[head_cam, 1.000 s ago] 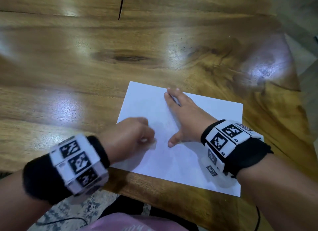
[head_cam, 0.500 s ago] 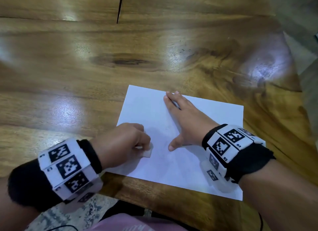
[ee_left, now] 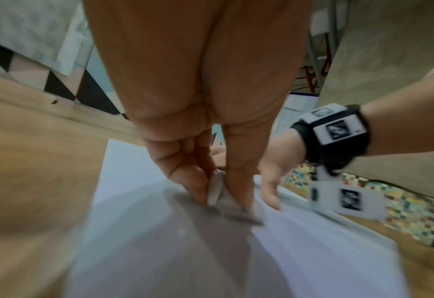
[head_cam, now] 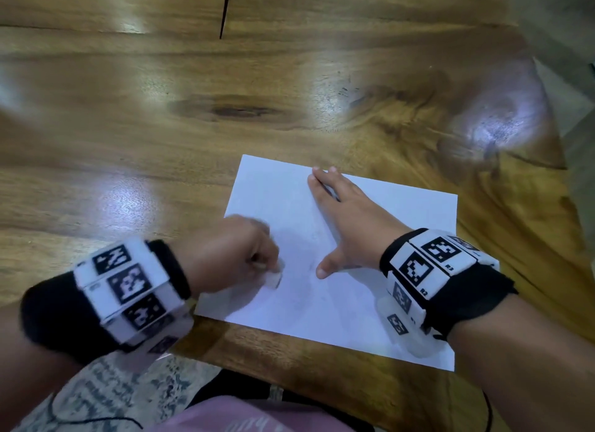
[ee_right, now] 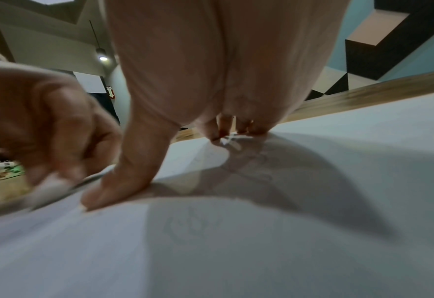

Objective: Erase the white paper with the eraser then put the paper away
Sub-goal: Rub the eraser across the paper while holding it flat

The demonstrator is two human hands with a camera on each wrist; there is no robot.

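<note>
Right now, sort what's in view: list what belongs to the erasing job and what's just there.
Job:
- paper, flat on the table
- eraser, tip on the paper
- left hand, pinching the eraser
- right hand, flat on the paper

Just there:
- table
- wrist bands
- pink cloth at the bottom edge

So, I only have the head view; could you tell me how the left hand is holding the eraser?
Observer: In the left wrist view the left hand pinches the eraser between thumb and fingers, its tip on the paper.
Operator: Thank you. Are any pencil marks visible near the right hand?
Observer: Yes. The right wrist view shows faint marks in the shadow under the right hand, which lies flat on the paper.
</note>
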